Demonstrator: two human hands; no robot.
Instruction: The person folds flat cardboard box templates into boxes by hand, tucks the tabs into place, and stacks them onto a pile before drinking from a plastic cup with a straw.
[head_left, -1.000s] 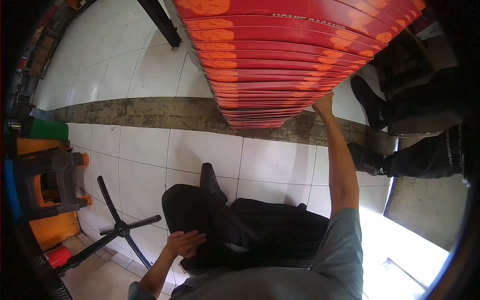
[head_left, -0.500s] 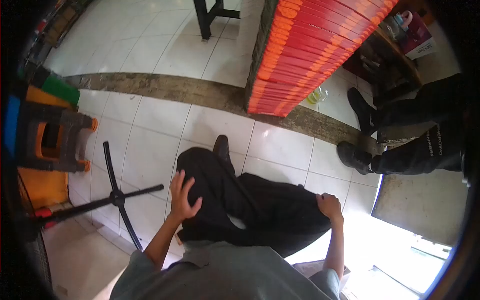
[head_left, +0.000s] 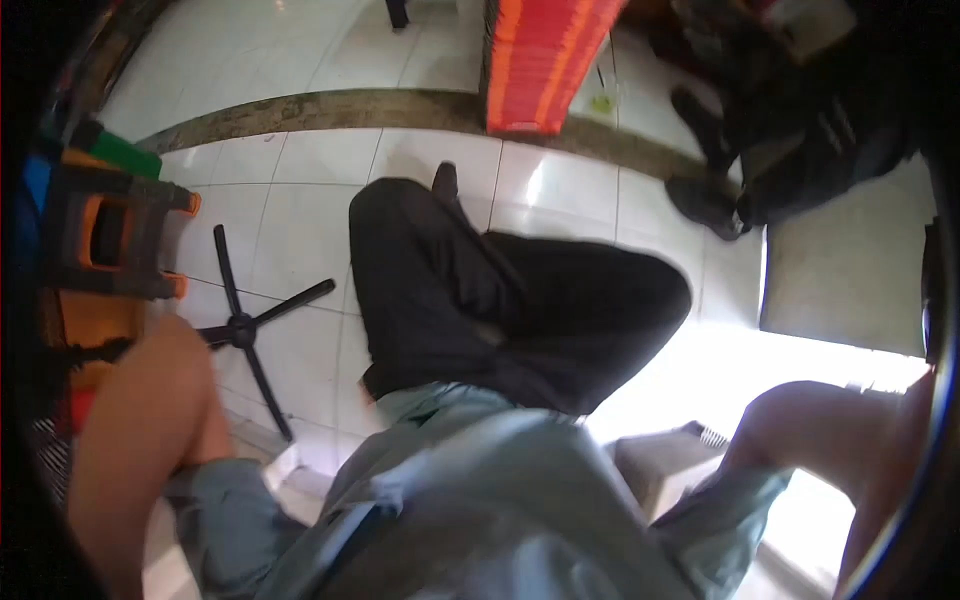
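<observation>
Neither of my hands shows in the head view. My left arm (head_left: 145,450) is bent at the left, elbow forward, and its forearm runs back past the bottom edge. On the right my other arm (head_left: 830,430) bends the same way, with the hand beyond the frame. Whatever the hands touch or hold is hidden. Between the arms are my grey-green shirt (head_left: 480,500) and my legs in black trousers (head_left: 590,300), the knees bent and spread. One dark shoe (head_left: 446,182) rests on the white tiles.
A black cross-shaped stand base (head_left: 241,329) is left of my legs, near a dark stool with orange feet (head_left: 120,235). Ahead rises a red and orange stack (head_left: 540,70). Another person's legs (head_left: 810,165) are at the right. A box (head_left: 665,465) sits beside my right hip.
Both hands have lifted off my knees and gone back out of view, elbows now raised at the sides. The view has tilted down, so the stack and legs sit higher.
</observation>
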